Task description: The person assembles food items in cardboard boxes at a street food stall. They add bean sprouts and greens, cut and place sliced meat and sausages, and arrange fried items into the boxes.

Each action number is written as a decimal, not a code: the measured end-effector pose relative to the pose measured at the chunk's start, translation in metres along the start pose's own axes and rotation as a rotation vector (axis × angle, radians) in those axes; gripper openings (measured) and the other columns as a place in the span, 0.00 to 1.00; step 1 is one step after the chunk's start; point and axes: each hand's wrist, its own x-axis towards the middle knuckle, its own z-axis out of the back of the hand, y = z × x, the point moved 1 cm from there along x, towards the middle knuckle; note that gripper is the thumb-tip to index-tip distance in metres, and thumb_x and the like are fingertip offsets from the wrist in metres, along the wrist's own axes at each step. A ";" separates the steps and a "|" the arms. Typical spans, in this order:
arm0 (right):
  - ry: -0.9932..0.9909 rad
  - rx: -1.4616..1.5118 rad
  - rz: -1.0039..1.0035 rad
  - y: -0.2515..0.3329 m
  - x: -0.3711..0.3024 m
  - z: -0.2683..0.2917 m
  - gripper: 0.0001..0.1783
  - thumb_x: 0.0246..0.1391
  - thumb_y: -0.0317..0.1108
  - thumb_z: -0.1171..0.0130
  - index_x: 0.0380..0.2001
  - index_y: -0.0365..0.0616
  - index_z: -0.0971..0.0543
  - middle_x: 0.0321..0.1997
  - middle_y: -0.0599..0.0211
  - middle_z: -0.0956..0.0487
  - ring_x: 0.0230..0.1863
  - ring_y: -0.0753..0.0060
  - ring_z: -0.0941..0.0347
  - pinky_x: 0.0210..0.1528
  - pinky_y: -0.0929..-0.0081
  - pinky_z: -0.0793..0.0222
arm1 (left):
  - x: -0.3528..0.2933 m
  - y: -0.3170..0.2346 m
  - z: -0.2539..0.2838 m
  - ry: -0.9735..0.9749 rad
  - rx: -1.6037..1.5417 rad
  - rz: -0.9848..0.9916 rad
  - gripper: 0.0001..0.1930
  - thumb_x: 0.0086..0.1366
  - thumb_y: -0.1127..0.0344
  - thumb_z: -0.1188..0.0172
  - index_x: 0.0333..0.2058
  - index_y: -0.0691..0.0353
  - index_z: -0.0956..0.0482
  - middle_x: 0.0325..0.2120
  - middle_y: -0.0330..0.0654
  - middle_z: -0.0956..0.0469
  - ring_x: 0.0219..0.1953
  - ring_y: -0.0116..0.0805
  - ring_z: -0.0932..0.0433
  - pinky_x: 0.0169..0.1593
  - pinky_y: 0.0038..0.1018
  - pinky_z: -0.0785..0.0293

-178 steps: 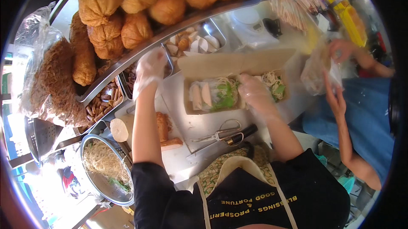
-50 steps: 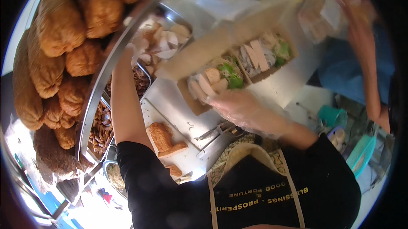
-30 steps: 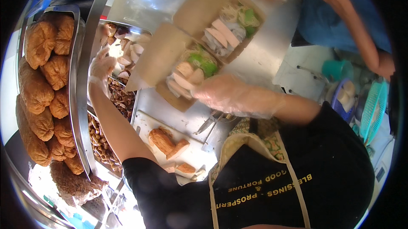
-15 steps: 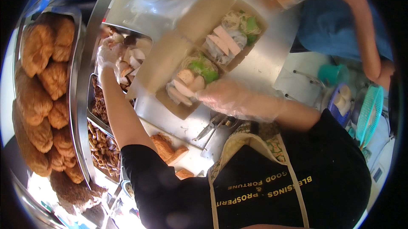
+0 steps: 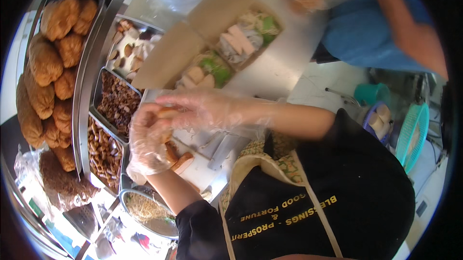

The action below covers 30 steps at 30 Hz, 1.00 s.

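My left hand, in a clear plastic glove, is curled above the white cutting board. My right hand, gloved too, reaches across to meet it. A small tan food piece shows between the fingers of both hands; its exact kind is unclear. Reddish-brown food pieces lie on the board beside my left hand. Just beyond my hands stands an open brown cardboard box with pale slices, noodles and greens. A second box with similar food adjoins it.
Metal trays hold pale brown-edged slices, dark chopped food and small brown pieces. Large golden-brown fried pieces fill the left rack. A noodle bowl stands near left. Another person's arm is at upper right, near teal baskets.
My left hand has come back from the tray of slices toward the board. My right hand has left the nearer box and moved left to meet it. The view has shifted.
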 end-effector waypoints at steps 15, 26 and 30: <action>-0.397 -0.375 -0.620 -0.059 -0.042 0.185 0.23 0.62 0.46 0.35 0.55 0.45 0.21 0.38 0.61 0.16 0.33 0.68 0.21 0.36 0.68 0.26 | 0.228 0.056 -0.203 0.124 1.109 -0.635 0.14 0.69 0.58 0.40 0.46 0.60 0.21 0.39 0.55 0.19 0.45 0.56 0.20 0.47 0.46 0.23; -0.197 -1.003 -0.616 -0.067 -0.033 0.194 0.18 0.65 0.48 0.46 0.43 0.44 0.23 0.38 0.46 0.16 0.41 0.40 0.19 0.46 0.48 0.26 | 0.209 0.056 -0.214 0.030 1.220 -0.749 0.13 0.67 0.65 0.42 0.48 0.61 0.24 0.43 0.56 0.20 0.49 0.57 0.19 0.52 0.48 0.22; -0.156 -0.994 -0.583 -0.033 -0.027 0.190 0.18 0.66 0.45 0.48 0.45 0.41 0.22 0.44 0.43 0.17 0.49 0.40 0.21 0.51 0.48 0.28 | 0.153 0.032 -0.172 0.014 1.230 -0.439 0.14 0.67 0.60 0.41 0.47 0.61 0.21 0.37 0.58 0.19 0.46 0.55 0.18 0.53 0.48 0.23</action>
